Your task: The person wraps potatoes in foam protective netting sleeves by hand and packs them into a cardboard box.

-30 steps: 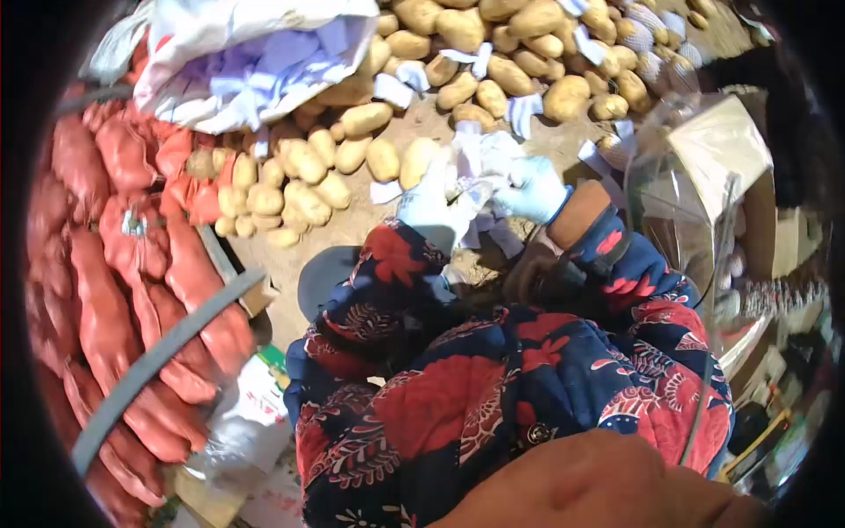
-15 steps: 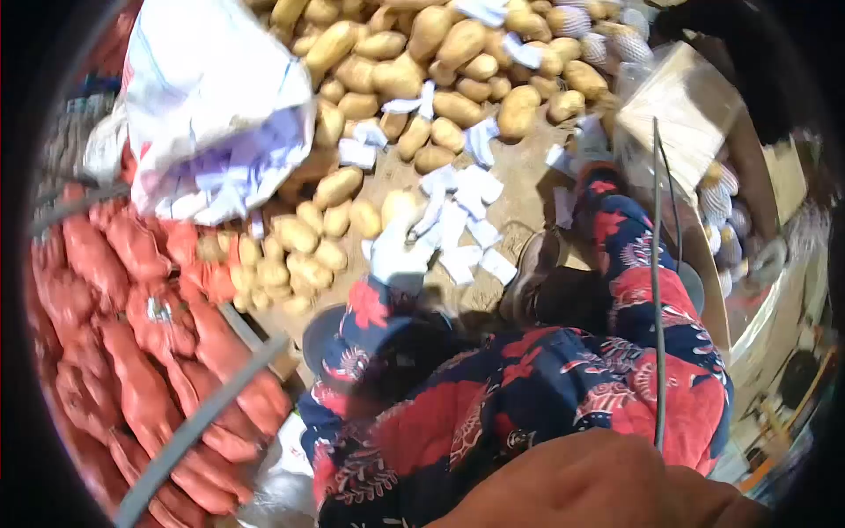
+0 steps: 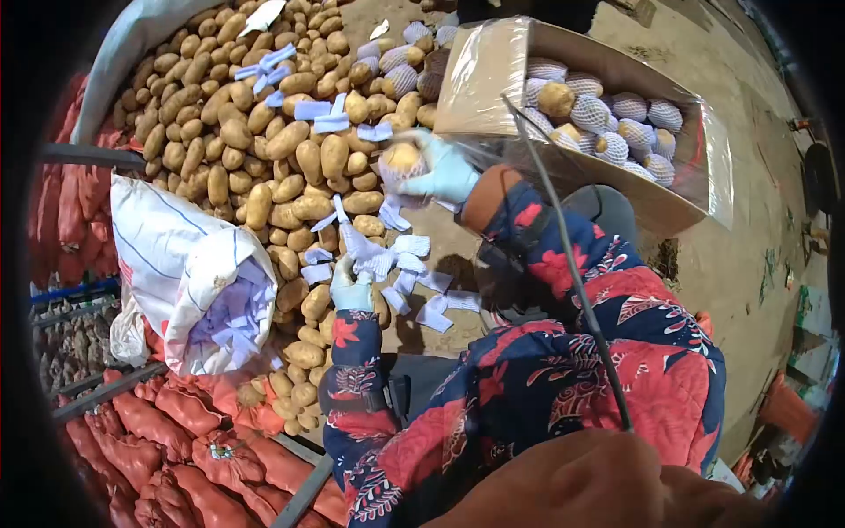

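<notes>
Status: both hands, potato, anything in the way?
Right hand: grip on netted potato. Left hand: holding a net. Cord crosses the view over right sleeve.

Two gloved hands [image 3: 352, 286], one big cardboard box [image 3: 717, 163] and one striped white sack [image 3: 167, 251] can be seen. Over ten netted potatoes [image 3: 590, 113] and over ten purple foam nets [image 3: 434, 313] are shown. Bare potatoes [image 3: 333, 157] cannot all be counted.

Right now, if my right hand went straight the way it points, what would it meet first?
Beyond the netted potato your right hand holds, most likely the loose potatoes; depth is unclear, so it might pass above them.
</notes>
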`<state>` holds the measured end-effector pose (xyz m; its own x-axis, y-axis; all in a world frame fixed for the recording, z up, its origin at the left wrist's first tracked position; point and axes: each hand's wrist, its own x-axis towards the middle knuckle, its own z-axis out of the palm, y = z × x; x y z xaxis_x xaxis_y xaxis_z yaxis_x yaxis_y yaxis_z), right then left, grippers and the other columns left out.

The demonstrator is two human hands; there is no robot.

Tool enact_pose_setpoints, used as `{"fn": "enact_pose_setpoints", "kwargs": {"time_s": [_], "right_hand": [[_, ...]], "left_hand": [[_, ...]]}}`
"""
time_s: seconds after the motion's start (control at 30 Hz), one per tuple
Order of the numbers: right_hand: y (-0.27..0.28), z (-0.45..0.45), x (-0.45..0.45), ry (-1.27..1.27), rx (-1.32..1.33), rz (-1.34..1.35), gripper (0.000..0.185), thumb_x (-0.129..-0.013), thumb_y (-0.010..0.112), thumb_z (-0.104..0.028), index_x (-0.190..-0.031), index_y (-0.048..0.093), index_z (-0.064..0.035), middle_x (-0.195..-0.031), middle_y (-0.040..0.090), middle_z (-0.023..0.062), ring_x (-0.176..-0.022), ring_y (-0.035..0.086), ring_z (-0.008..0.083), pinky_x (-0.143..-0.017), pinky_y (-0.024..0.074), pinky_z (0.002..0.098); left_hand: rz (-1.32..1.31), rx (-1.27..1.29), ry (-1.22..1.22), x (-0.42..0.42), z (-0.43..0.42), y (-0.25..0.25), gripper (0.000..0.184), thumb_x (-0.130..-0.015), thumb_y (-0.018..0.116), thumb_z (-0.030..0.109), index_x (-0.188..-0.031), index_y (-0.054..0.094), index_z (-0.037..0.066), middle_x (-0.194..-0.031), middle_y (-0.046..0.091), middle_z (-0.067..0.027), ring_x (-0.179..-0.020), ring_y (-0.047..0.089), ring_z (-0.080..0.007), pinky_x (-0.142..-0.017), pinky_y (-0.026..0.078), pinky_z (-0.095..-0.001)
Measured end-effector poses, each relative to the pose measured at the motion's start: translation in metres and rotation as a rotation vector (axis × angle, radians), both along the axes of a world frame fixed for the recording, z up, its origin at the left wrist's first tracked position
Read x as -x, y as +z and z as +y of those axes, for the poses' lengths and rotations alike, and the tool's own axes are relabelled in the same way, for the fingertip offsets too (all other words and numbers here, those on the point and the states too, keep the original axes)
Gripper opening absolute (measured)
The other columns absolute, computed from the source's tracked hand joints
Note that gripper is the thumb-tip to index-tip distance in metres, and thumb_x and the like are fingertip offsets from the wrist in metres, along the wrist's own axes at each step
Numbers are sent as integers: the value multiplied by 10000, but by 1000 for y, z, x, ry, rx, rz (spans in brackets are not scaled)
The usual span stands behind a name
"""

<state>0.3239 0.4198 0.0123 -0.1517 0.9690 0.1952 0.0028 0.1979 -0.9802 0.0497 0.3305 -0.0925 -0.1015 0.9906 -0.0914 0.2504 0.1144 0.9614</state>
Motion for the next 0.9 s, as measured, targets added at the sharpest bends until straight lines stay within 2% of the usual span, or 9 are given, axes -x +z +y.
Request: {"fn": "enact_pose_setpoints", "kwargs": {"time_s": [0.13, 0.27, 0.3, 0.33, 0.4, 0.47, 0.63, 0.77, 0.9], "right_hand": [[90, -20, -82, -254, -255, -5, 614, -607, 728, -168, -1145, 469, -23, -996, 546, 111, -927, 539, 179, -785, 448, 304], [115, -42, -195, -589, -711, -812, 643, -565, 715, -227, -1148, 478, -94, -1014, 519, 160, -935, 512, 329, -835, 411, 401], [116, -45, -211, -577, -536, -1053, 645, -586, 697, -284, -1162, 467, -107, -1032, 511, 160, -965, 501, 320, -850, 393, 409], [107, -49, -220, -556, -318, -1254, 650, -607, 679, -340, -1175, 455, -119, -1050, 504, 159, -996, 489, 310, -865, 375, 417], [97, -79, -252, -708, -577, -1213, 626, -649, 639, -380, -1180, 447, -108, -1071, 502, 159, -1005, 480, 335, -865, 370, 425], [123, -130, -287, -857, -454, -1191, 603, -659, 629, -374, -1170, 460, -101, -1052, 517, 175, -997, 485, 352, -865, 372, 424], [15, -314, -407, -1633, 411, -1595, 754, -710, 597, -435, -1298, 310, -61, -1307, 341, 169, -1197, 338, 331, -991, 265, 424], [-50, -533, -344, -1807, 1467, -995, 918, -651, 643, -511, -1370, 163, -203, -1368, 256, 184, -1253, 276, 331, -1008, 265, 444], [-177, -615, -244, -1722, 1604, -354, 1135, -518, 683, -625, -1383, 111, -162, -1362, 221, 251, -1229, 283, 404, -1023, 238, 464]], "left_hand": [[166, -57, -98, -28, 3, 51, 596, -647, 501, -128, -1225, 393, -28, -1193, 461, -132, -1003, 505, -187, -815, 441, -267], [-359, 157, -39, -23, 2, 34, 653, -656, 527, -94, -1270, 318, -17, -1149, 478, -146, -961, 528, -212, -786, 463, -288], [-27, 77, -58, -34, 1, 53, 620, -670, 538, -74, -1255, 343, -16, -1102, 513, -149, -956, 529, -191, -782, 465, -279], [96, -21, -56, 8, 29, -29, 550, -698, 548, -30, -1224, 387, -24, -1049, 543, -138, -869, 562, -166, -721, 484, -271], [287, -73, -65, 18, 38, -51, 450, -712, 555, 11, -1153, 472, -18, -1035, 547, -132, -826, 570, -167, -695, 486, -277], [293, 287, -21, -39, 17, 54, 373, -719, 556, 24, -1090, 533, -6, -1015, 561, -128, -830, 569, -180, -731, 471, -277], [238, 212, -39, -6, 62, -2, 318, -723, 550, 22, -1040, 566, 1, -973, 579, -125, -861, 557, -170, -753, 451, -265], [267, 184, -82, -9, 68, 0, 312, -728, 544, 20, -1039, 565, 0, -972, 579, -123, -856, 559, -170, -747, 454, -265], [304, 208, -115, -7, 70, 5, 306, -734, 539, 18, -1038, 564, -1, -971, 580, -122, -852, 562, -171, -740, 457, -265]]}}
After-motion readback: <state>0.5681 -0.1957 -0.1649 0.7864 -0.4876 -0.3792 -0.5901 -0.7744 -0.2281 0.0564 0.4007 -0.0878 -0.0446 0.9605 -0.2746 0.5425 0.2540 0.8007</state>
